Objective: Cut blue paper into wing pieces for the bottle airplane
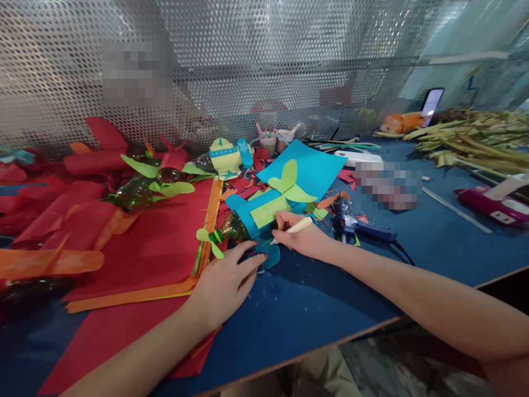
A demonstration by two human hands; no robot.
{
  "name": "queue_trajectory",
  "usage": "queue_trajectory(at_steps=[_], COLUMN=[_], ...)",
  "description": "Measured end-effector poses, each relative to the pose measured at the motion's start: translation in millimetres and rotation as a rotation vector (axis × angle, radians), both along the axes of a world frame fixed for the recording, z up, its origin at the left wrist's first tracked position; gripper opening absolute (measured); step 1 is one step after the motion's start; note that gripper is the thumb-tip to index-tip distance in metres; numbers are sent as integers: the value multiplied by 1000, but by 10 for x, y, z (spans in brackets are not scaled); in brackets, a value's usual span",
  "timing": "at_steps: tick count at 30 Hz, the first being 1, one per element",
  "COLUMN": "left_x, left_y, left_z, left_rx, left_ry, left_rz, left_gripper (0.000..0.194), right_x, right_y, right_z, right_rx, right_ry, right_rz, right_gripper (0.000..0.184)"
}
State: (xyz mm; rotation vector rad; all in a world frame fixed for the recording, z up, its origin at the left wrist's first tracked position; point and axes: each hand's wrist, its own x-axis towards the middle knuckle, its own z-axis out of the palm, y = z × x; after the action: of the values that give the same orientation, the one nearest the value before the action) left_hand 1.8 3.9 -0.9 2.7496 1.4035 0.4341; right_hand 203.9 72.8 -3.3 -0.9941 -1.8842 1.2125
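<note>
From the view's centre, we have open tabletop (309,309) toward five o'clock. The glue gun (366,229) and its cord (404,252) obstruct us between three and four, bottle planes (134,193) crowd nine, and a perforated screen (264,55) blocks twelve.

Centre: bottle (232,227), green; wrap (244,212), turquoise; panel (266,214), lime; pen (303,224), white. From the bottle: 2 o'clock, paper sheet (308,165), plain turquoise; 9 o'clock, sheets (165,237), red, bordered orange; 12 o'clock, wing (246,154), blue, pale star.
</note>
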Motion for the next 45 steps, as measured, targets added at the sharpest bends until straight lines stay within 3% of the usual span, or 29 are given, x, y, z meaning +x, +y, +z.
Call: queue_trajectory(at_steps=[45], left_x=[6], left_y=[-8], left_z=[29], left_rx=[-3], left_ry=[25], left_rz=[8], left_gripper=[34], right_x=[-7], right_y=[5], right_z=[37], right_rx=[44], right_ry=[-29], right_rz=[-42], right_gripper=[24])
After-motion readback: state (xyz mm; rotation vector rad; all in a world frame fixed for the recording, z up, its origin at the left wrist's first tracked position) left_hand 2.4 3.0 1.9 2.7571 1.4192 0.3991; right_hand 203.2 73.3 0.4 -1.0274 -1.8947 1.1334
